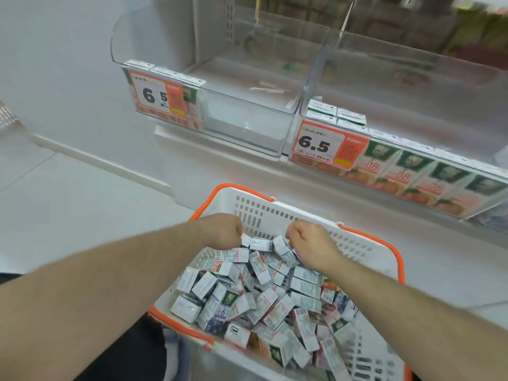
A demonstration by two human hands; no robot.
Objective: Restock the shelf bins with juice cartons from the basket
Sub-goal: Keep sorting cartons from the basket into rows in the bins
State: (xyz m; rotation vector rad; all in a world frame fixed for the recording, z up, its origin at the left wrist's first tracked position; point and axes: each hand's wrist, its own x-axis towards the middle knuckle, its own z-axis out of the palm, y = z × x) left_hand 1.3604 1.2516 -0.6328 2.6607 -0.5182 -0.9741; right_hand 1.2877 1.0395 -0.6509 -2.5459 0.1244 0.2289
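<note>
Both hands, left and right, curl onto juice cartons heaped at the basket's far edge, and a loose pinch could drop one short of the near-empty left bin.

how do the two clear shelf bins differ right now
The left bin looks mostly bare, with cartons only behind its price tag; the right bin has a full front row of cartons and some stacked behind. Its tag sits lower. Both are clear plastic with orange 6.5 tags.
</note>
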